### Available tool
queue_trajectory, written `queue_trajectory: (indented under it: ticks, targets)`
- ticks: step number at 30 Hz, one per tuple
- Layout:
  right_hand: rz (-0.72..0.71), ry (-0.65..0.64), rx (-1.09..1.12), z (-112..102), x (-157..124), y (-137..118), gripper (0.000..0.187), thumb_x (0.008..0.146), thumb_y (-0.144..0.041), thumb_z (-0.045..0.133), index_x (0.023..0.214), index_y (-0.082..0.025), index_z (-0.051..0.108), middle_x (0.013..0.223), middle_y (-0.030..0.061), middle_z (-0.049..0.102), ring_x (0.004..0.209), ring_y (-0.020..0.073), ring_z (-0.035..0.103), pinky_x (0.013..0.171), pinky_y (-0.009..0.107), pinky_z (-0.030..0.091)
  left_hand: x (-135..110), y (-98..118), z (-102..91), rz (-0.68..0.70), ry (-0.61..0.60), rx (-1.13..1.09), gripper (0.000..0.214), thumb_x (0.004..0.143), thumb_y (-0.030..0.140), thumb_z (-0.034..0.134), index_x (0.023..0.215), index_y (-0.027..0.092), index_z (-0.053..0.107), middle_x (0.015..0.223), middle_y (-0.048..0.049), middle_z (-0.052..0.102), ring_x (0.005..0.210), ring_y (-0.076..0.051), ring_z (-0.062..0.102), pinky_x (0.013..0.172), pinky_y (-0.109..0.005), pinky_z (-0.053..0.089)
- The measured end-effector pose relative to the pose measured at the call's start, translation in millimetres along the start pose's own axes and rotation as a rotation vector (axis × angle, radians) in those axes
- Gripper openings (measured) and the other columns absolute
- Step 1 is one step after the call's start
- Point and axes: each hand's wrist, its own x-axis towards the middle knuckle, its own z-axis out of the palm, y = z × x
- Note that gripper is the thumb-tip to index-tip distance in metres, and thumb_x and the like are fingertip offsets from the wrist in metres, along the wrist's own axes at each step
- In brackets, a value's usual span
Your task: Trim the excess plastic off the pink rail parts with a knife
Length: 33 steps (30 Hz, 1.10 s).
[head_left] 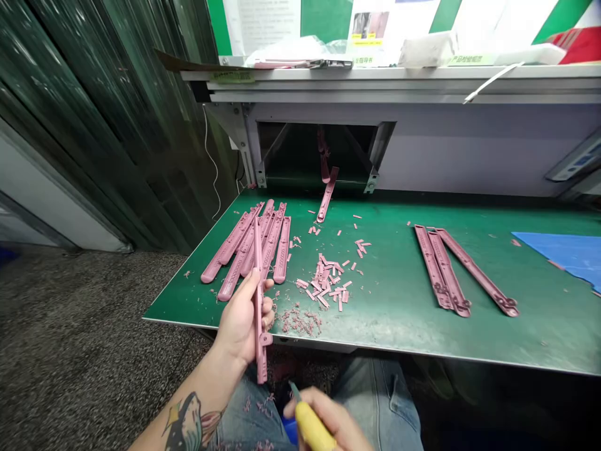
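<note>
My left hand (241, 316) is closed around a long pink plastic strip (258, 300), held nearly upright over the front edge of the green table (399, 319). My right hand (323, 416) sits low over my lap, gripping a yellow-handled knife (307, 423) whose small blade points up toward the strip's lower end. Just beyond my left hand lies a pile of pink strips (253, 244). Three more pink strips (451, 269) rest on the table to the right.
Pink trimmings (328, 282) are scattered mid-table and on my jeans. One pink strip (327, 194) hangs out of a dark chute opening (319, 153) at the back. A blue sheet (568, 254) lies far right. A shelf with papers runs above.
</note>
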Motion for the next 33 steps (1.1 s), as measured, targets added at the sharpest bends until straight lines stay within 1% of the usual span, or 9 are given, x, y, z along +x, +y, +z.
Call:
queue_trajectory:
  ticks: [2, 4, 8, 11, 14, 18, 25, 30, 33]
  targets:
    - [-0.296, 0.062, -0.337, -16.3, 13.9, -29.2, 0.043, 0.089, -0.056, 0.045, 0.098, -0.017, 0.059, 0.078, 0.0043, 0.061, 0.066, 0.0134, 0.053, 0.062, 0.025, 0.040, 0.2, 1.0, 9.2, 0.009, -0.014, -0.070, 0.026, 0.086, 0.043, 0.057, 0.086, 0.017, 0.056, 0.053, 0.0075, 0.044, 0.033, -0.004, 0.035, 0.028, -0.013, 0.026]
    - [-0.432, 0.116, -0.659, -31.2, 30.2, -55.1, 0.046, 0.090, -0.059, 0.043, 0.092, -0.016, 0.060, 0.076, 0.0047, 0.061, 0.065, 0.0145, 0.052, 0.061, 0.026, 0.039, -1.5, -0.1, 16.3, 0.037, -0.031, -0.128, 0.021, 0.085, 0.038, 0.060, 0.088, 0.017, 0.056, 0.060, 0.0061, 0.049, 0.037, -0.003, 0.040, 0.030, -0.012, 0.029]
    - [-0.488, 0.202, -1.046, -40.4, 53.4, -71.9, 0.071, 0.071, -0.087, 0.039, 0.073, -0.017, 0.055, 0.063, 0.0011, 0.055, 0.054, 0.0142, 0.047, 0.050, 0.026, 0.029, -5.2, -4.7, 25.2, 0.070, -0.050, -0.179, 0.019, 0.084, 0.034, 0.064, 0.089, 0.017, 0.055, 0.074, 0.0032, 0.055, 0.041, -0.002, 0.044, 0.030, -0.012, 0.030]
    - [-0.496, 0.227, -1.172, -37.8, 57.5, -67.7, 0.073, 0.071, -0.089, 0.031, 0.067, -0.018, 0.051, 0.061, 0.0005, 0.053, 0.051, 0.0131, 0.045, 0.048, 0.027, 0.023, -6.9, -7.6, 27.8, 0.092, -0.052, -0.193, 0.019, 0.083, 0.033, 0.065, 0.089, 0.017, 0.056, 0.078, 0.0030, 0.055, 0.042, -0.002, 0.043, 0.029, -0.012, 0.030]
    - [-0.561, 0.222, -1.219, -36.2, 53.0, -64.2, 0.070, 0.081, -0.082, 0.027, 0.062, -0.018, 0.049, 0.056, -0.0002, 0.051, 0.046, 0.0116, 0.042, 0.046, 0.028, 0.017, -7.1, -8.4, 27.8, 0.105, -0.065, -0.215, 0.023, 0.079, 0.032, 0.070, 0.089, 0.017, 0.056, 0.078, 0.0033, 0.055, 0.042, -0.002, 0.043, 0.029, -0.012, 0.031]
    - [-0.728, 0.135, -1.184, -37.3, 43.8, -61.3, 0.056, 0.096, -0.056, 0.028, 0.060, -0.018, 0.048, 0.052, -0.0010, 0.049, 0.043, 0.0100, 0.038, 0.046, 0.030, 0.014, -4.0, -3.8, 24.7, 0.086, -0.111, -0.284, 0.017, 0.085, 0.030, 0.063, 0.090, 0.015, 0.057, 0.079, 0.0016, 0.057, 0.044, -0.002, 0.045, 0.029, -0.012, 0.033]
    - [-0.597, 0.209, -0.992, -44.7, 55.0, -62.9, 0.070, 0.076, -0.085, 0.034, 0.070, -0.018, 0.052, 0.061, 0.0003, 0.052, 0.052, 0.0125, 0.044, 0.048, 0.026, 0.027, -5.9, 4.9, 26.1, -0.035, -0.310, -0.465, 0.030, 0.098, 0.030, 0.037, 0.106, 0.009, 0.057, 0.085, -0.0046, 0.063, 0.048, -0.004, 0.052, 0.031, -0.012, 0.039]
    - [-0.655, 0.131, -1.003, -37.9, 52.9, -61.6, 0.056, 0.092, -0.062, 0.031, 0.058, -0.019, 0.044, 0.052, -0.0024, 0.044, 0.045, 0.0101, 0.034, 0.045, 0.027, 0.020, -11.3, 4.7, 35.1, -0.072, -0.405, -0.569, 0.030, 0.099, 0.029, 0.033, 0.108, 0.012, 0.056, 0.083, -0.0033, 0.063, 0.045, -0.001, 0.048, 0.029, -0.007, 0.034]
    - [-0.671, 0.055, -0.825, -34.6, 36.0, -64.5, 0.053, 0.094, -0.055, 0.031, 0.064, -0.019, 0.054, 0.051, -0.0023, 0.046, 0.043, 0.0098, 0.036, 0.043, 0.025, 0.025, -8.3, 6.9, 34.4, -0.056, -0.405, -0.558, 0.031, 0.099, 0.028, 0.032, 0.105, 0.011, 0.057, 0.082, -0.0030, 0.061, 0.044, -0.001, 0.045, 0.029, -0.008, 0.033]
